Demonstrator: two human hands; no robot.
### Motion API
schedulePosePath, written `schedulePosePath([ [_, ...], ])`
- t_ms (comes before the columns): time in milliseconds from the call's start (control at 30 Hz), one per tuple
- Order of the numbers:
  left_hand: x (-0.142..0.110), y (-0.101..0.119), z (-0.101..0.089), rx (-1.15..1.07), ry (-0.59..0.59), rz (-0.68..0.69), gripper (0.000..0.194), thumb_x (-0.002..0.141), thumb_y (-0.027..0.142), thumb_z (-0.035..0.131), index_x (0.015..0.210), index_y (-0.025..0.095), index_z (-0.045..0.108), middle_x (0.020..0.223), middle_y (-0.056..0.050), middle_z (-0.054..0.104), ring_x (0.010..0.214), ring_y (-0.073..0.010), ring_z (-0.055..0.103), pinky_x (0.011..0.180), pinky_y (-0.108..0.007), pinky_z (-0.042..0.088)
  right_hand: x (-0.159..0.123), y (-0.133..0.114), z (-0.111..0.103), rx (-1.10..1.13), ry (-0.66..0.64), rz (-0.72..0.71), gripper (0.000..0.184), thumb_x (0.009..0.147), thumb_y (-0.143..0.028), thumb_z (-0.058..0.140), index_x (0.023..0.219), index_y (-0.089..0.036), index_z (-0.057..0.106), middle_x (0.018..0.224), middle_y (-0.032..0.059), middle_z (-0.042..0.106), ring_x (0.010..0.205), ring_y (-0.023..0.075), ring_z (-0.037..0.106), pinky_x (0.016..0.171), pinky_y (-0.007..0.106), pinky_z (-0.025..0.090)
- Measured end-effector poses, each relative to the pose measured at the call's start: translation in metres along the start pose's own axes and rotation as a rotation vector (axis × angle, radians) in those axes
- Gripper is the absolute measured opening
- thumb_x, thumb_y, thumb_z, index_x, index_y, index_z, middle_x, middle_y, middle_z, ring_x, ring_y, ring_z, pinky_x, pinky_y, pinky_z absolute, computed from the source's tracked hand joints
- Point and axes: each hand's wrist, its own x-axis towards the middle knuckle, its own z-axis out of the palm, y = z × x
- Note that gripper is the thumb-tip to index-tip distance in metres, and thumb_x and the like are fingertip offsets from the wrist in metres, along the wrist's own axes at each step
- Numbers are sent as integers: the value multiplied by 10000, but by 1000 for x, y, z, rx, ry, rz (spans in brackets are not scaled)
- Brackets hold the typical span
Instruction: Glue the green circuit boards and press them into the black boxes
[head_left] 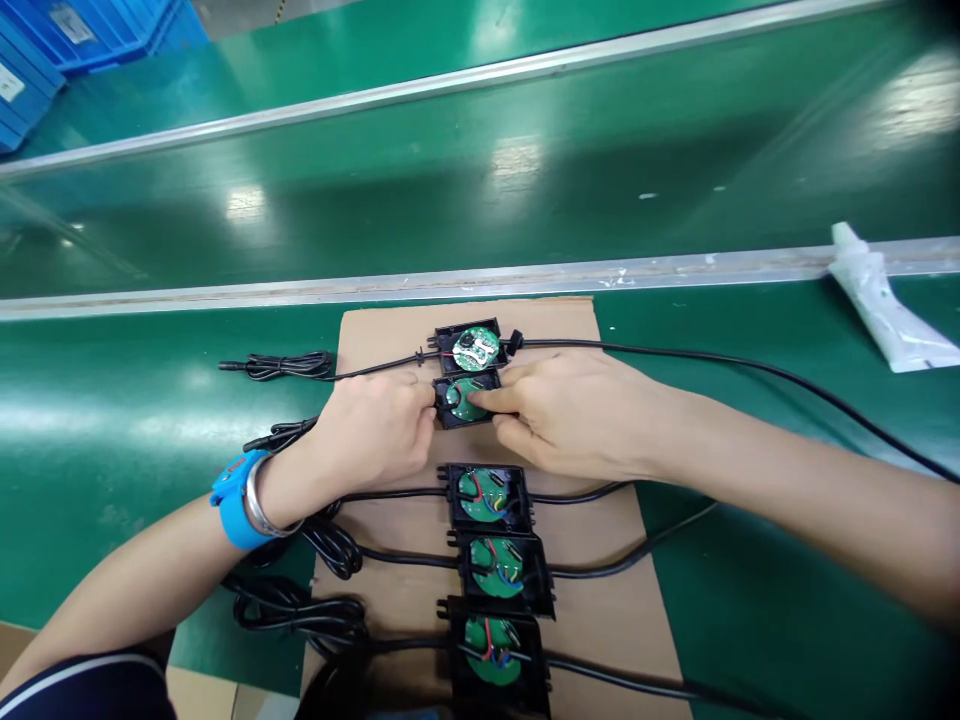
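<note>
Several black plastic housings holding round green circuit boards form a column down a cardboard sheet. My left hand (386, 425), with curled fingers, grips the left edge of the second black housing (457, 418) from the top. On that housing's right side is my right hand (566, 412). Its index fingertip presses on the circuit board (461, 392), and the other fingers bend around the housing's right edge. Just above, the top circuit board (476, 349) lies face up with its components showing. Below my hands, another circuit board (484, 495) has red, yellow and blue wires.
Cardboard (600, 560) lies under the housings on the green bench (112, 400). Bundled black cables (300, 610) lie to the left, and a black cable (720, 355) runs off right. A white tube (892, 305) rests at right across the metal rail (300, 287). Blue crates (112, 35) stand back left.
</note>
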Motion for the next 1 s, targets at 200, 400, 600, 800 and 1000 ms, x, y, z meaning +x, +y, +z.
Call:
schedulePosePath([
  [200,6,-15,-6,-355,-157,-57,174,850,197,579,860,195,753,875,-25,758,781,-176,682,730,-321,523,-10,-13,2,-24,-130,-3,318,873,-229,455,977,-174,750,707,80,669,567,191,573,545,328,335],
  [400,-5,-3,2,-263,-40,49,213,894,171,505,864,166,716,807,-36,721,726,-164,646,658,-295,502,-26,-25,11,2,-66,24,323,891,-233,448,1004,-141,737,727,81,678,549,177,557,549,328,324],
  [600,-22,16,10,343,154,198,197,831,61,473,851,142,651,723,-56,609,630,-205,591,460,-312,387,-23,-25,10,51,-84,47,300,884,-225,462,938,-147,746,706,84,669,544,181,562,547,328,320],
  [800,-22,29,17,589,76,212,206,817,11,449,805,132,616,709,-77,581,600,-215,569,462,-316,403,-24,-22,13,54,-43,11,281,878,-238,470,857,-149,735,680,88,659,547,193,562,550,339,323],
  [1000,-24,31,19,562,58,201,217,842,1,447,839,111,634,719,-82,589,618,-220,571,495,-326,427,-25,-25,15,52,-6,19,273,876,-232,474,850,-143,731,678,100,648,538,186,535,558,337,321],
])
